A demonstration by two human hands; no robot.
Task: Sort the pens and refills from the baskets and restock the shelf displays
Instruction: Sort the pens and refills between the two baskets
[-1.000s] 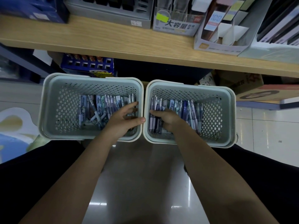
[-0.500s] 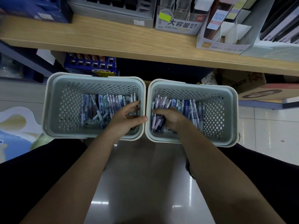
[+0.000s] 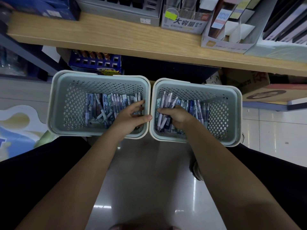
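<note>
Head view: right hand (image 3: 178, 116) grips pens (image 3: 167, 103) in basket (image 3: 232, 113)

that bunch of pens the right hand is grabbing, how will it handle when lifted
The bunch of pens looks stiff and probably light, since each is a slim plastic barrel. The right hand curls round several at once and they fan out at different angles, so one may slip free. Their smooth round barrels would likely roll if dropped outside the right basket.

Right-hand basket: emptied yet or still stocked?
Still stocked. The right basket holds a row of pens, and the right hand grips a bunch inside it.
</note>
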